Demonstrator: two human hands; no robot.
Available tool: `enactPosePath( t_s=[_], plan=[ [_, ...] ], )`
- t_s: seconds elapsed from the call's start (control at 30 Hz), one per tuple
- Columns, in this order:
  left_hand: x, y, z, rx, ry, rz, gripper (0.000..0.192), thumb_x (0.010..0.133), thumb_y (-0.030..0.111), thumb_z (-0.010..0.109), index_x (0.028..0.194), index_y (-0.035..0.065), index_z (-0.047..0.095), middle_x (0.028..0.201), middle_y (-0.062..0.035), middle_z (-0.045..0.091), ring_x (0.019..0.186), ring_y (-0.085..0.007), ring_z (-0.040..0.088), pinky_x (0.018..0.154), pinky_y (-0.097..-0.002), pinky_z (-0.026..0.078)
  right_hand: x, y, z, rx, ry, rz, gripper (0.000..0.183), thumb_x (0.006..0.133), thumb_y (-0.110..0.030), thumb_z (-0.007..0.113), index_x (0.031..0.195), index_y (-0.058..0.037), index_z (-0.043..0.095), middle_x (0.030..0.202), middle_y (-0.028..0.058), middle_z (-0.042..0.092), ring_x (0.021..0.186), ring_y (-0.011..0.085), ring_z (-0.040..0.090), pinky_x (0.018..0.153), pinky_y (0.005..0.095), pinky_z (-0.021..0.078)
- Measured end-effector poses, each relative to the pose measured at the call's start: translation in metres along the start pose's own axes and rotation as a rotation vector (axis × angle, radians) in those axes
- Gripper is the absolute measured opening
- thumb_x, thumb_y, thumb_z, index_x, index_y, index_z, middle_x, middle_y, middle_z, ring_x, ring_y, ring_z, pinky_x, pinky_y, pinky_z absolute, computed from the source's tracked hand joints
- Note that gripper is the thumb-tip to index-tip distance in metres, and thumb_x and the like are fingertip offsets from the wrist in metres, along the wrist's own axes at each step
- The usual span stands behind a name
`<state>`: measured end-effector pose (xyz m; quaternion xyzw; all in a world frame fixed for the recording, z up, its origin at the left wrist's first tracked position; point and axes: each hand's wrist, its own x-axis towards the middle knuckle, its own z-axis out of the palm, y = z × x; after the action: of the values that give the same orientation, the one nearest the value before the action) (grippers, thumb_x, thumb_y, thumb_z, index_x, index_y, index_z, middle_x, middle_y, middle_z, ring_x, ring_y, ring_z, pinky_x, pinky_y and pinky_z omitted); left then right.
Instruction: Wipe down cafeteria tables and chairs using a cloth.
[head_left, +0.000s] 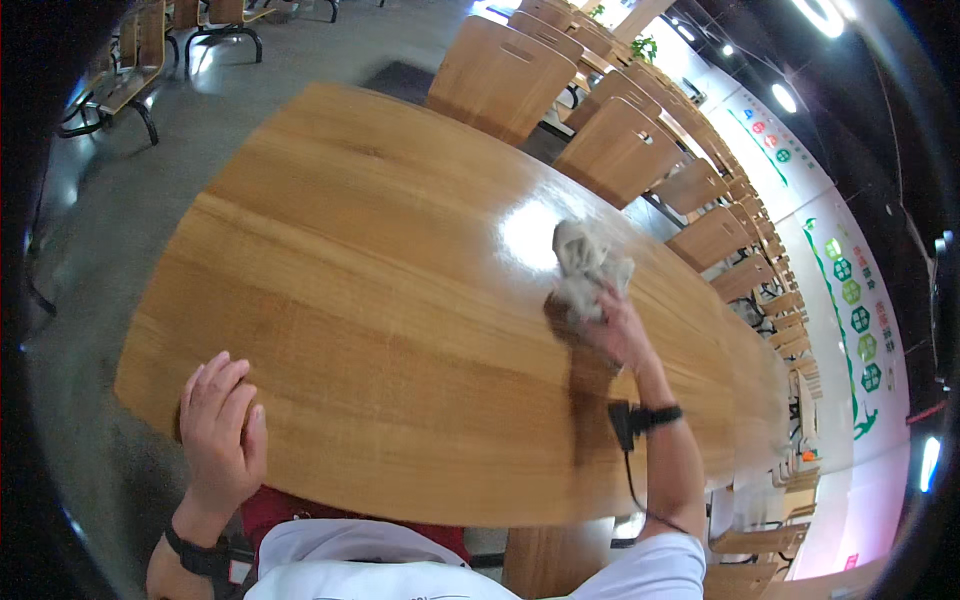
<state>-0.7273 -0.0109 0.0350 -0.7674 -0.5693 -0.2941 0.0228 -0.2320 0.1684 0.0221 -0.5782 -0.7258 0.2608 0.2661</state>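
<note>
A long wooden table (360, 300) with a glossy top lies in front of me. My right hand (619, 326) holds a crumpled greyish-white cloth (585, 266) against the tabletop, toward the far right side beside a bright light reflection. Hand and cloth are slightly blurred. Near the table's front left corner, my left hand (221, 420) rests at the edge with its fingers extended close together and no object visible in it. Both wrists wear black bands, and a cable runs from the one on the right arm.
Wooden chairs (502, 79) stand in a row along the table's far side, with more beyond. A wooden seat (555, 559) is close to me at the near edge. Grey floor (247, 82) extends to the left. A wall with printed signs (855, 300) is at right.
</note>
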Motion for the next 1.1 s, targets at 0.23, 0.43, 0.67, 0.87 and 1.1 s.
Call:
enactPosePath(
  t_s=[0.23, 0.43, 0.67, 0.87, 1.1],
  plan=[
    [0.001, 0.002, 0.013, 0.031, 0.056, 0.013, 0.017, 0.075, 0.008, 0.052, 0.089, -0.0028, 0.052, 0.107, -0.0182, 0.051, 0.108, -0.0356, 0.044, 0.094, -0.0482, 0.031, -0.179, -0.122, 0.041, -0.612, -0.166, -0.226, 0.060, 0.059, -0.015, 0.066, 0.117, -0.0154, 0.052, 0.131, 0.0164, 0.035, 0.119, 0.0378, 0.033, 0.097, 0.0435, 0.0305],
    [-0.006, 0.006, 0.000, 0.057, 0.000, -0.010, 0.014, 0.074, 0.008, 0.052, 0.084, -0.0027, 0.051, 0.106, -0.0196, 0.050, 0.108, -0.0359, 0.044, 0.093, -0.0496, 0.031, -0.157, -0.143, 0.046, -0.649, -0.200, -0.117, 0.071, 0.055, -0.022, 0.073, 0.121, -0.0199, 0.048, 0.133, 0.0167, 0.031, 0.121, 0.0406, 0.028, 0.097, 0.0545, 0.0224],
    [-0.015, -0.009, -0.011, 0.004, -0.099, 0.020, 0.016, 0.077, 0.010, 0.046, 0.082, -0.0039, 0.049, 0.104, -0.0229, 0.049, 0.102, -0.0424, 0.046, 0.088, -0.0550, 0.033, 0.060, -0.062, 0.015, -0.537, -0.104, -0.149, 0.063, 0.066, -0.014, 0.070, 0.123, -0.0126, 0.044, 0.129, 0.0206, 0.034, 0.119, 0.0359, 0.032, 0.096, 0.0386, 0.0349],
    [-0.012, -0.010, -0.014, 0.011, -0.109, 0.027, 0.018, 0.077, 0.015, 0.045, 0.084, -0.0020, 0.049, 0.103, -0.0216, 0.050, 0.099, -0.0409, 0.048, 0.086, -0.0544, 0.035, 0.214, -0.008, 0.007, -0.755, 0.148, 0.062, 0.073, 0.071, -0.053, 0.056, 0.127, -0.0093, 0.040, 0.130, 0.0179, 0.037, 0.119, 0.0329, 0.037, 0.099, 0.0383, 0.0292],
    [-0.005, -0.006, -0.007, 0.003, -0.065, 0.010, 0.019, 0.074, 0.015, 0.050, 0.082, -0.0027, 0.052, 0.101, -0.0205, 0.052, 0.101, -0.0380, 0.048, 0.086, -0.0501, 0.035, 0.196, -0.041, 0.024, -0.707, 0.130, -0.003, 0.057, 0.073, -0.045, 0.056, 0.119, -0.0123, 0.050, 0.121, 0.0193, 0.045, 0.114, 0.0336, 0.041, 0.096, 0.0380, 0.0326]
  ],
)
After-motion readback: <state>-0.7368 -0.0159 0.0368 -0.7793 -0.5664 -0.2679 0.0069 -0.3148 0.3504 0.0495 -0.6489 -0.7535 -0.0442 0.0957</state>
